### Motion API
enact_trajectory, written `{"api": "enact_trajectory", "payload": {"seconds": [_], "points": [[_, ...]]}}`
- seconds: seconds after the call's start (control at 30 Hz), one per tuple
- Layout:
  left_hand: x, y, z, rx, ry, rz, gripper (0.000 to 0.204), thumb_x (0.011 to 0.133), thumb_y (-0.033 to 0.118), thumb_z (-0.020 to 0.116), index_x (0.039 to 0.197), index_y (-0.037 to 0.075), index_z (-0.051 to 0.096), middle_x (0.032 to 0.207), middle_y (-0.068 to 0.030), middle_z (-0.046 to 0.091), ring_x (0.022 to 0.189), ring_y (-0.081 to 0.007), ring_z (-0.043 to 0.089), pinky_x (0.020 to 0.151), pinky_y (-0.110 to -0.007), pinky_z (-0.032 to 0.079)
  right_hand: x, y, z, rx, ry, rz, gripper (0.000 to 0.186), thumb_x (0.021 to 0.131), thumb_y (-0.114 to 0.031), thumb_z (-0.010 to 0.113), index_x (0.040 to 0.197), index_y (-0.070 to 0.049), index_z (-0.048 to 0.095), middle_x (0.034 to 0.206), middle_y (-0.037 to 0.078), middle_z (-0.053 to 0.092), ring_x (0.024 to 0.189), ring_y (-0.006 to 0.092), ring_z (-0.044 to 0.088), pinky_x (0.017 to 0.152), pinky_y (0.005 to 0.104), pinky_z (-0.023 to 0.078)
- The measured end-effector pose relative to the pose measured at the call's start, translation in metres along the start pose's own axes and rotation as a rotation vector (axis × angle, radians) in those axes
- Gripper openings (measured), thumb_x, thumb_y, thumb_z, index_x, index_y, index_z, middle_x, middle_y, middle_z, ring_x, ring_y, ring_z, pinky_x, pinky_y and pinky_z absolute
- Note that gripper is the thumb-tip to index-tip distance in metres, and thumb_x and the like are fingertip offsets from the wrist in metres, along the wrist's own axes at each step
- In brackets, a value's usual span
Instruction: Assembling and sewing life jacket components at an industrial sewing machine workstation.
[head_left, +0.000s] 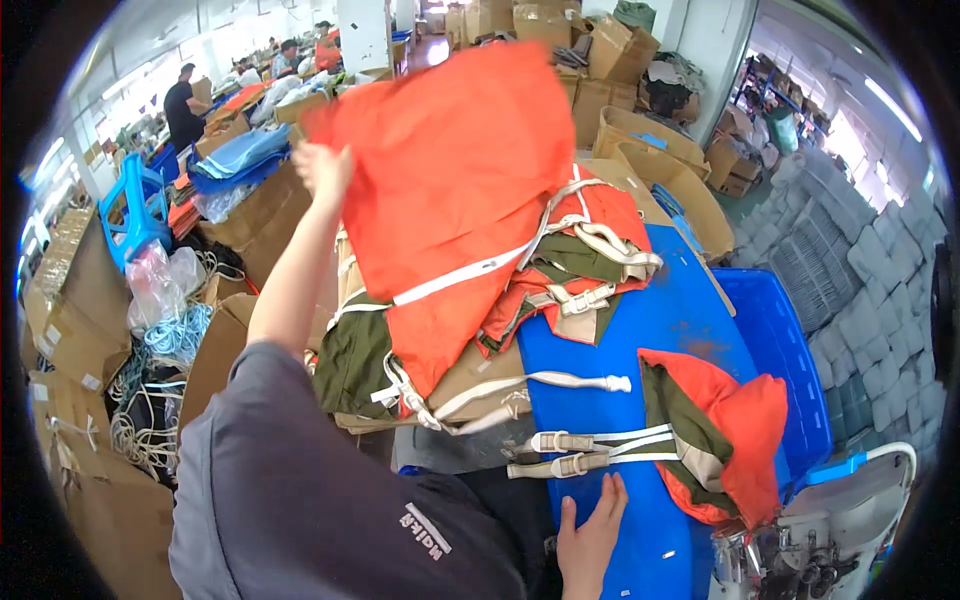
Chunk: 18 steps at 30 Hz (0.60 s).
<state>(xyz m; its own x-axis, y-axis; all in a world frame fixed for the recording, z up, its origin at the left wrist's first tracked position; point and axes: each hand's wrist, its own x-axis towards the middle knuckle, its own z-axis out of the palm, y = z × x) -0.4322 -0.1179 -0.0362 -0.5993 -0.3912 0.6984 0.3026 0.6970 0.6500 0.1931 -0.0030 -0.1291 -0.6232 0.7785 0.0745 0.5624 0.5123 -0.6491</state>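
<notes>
My left hand [322,170] is closed on the left edge of a large orange fabric panel [460,150], lifted and blurred at its top. The panel belongs to an orange and olive sewn piece with white straps and side-release buckles [586,299]. This lies on cardboard and partly on the blue tabletop [560,400]. My right hand [592,535] rests low over the blue top, thumb apart and nothing in it. Just above its fingertips lie two beige straps with buckles [570,464]. They run to a smaller orange and olive sewn piece [735,430] on the right.
A blue plastic crate [780,340] stands right of the tabletop, with a sewing machine [820,550] below it. Cardboard boxes [80,480] and cord bundles [180,330] crowd the left side, near a blue stool [135,210]. A person in dark clothes [185,110] stands farther back.
</notes>
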Motion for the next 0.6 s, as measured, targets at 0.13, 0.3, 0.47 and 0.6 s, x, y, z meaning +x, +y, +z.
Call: {"api": "enact_trajectory", "payload": {"seconds": [0.13,0.3,0.47,0.6], "points": [[-0.109,-0.002,-0.095,-0.288,-0.54,0.55,0.058,0.076,0.015,0.075,0.125,-0.004,0.049,0.123,-0.0237,0.054,0.115,-0.0403,0.054,0.098,-0.045,0.046,0.008,-0.006,0.008,-0.19,-0.11,-0.064,0.059,0.09,-0.017,0.065,0.138,0.007,0.04,0.146,0.025,0.035,0.134,0.0431,0.036,0.111,0.0462,0.033],[-0.226,0.072,-0.115,0.211,-1.116,0.784,0.093,0.065,0.058,0.081,0.125,-0.005,0.047,0.115,-0.0231,0.055,0.11,-0.0395,0.055,0.09,-0.048,0.05,0.011,-0.018,0.009,-0.287,-0.194,-0.057,0.062,0.09,-0.02,0.066,0.14,0.006,0.04,0.149,0.025,0.032,0.136,0.0424,0.035,0.114,0.0479,0.028],[-0.207,0.068,-0.06,0.087,-1.478,0.712,0.05,0.072,0.043,0.08,0.099,0.004,0.066,0.089,-0.0193,0.068,0.088,-0.0309,0.068,0.076,-0.041,0.054,-0.006,-0.007,0.003,-0.298,-0.182,0.038,0.06,0.089,-0.019,0.067,0.138,0.005,0.042,0.148,0.026,0.033,0.135,0.0437,0.036,0.113,0.0479,0.029],[-0.098,0.122,-0.078,-0.446,-1.139,0.307,0.03,0.079,0.029,0.077,0.085,0.002,0.065,0.074,-0.0098,0.067,0.069,-0.0173,0.064,0.063,-0.035,0.05,-0.016,-0.005,-0.007,-0.257,-0.133,0.043,0.061,0.089,-0.022,0.066,0.138,0.006,0.042,0.148,0.03,0.031,0.133,0.0454,0.037,0.111,0.0522,0.03]]}}
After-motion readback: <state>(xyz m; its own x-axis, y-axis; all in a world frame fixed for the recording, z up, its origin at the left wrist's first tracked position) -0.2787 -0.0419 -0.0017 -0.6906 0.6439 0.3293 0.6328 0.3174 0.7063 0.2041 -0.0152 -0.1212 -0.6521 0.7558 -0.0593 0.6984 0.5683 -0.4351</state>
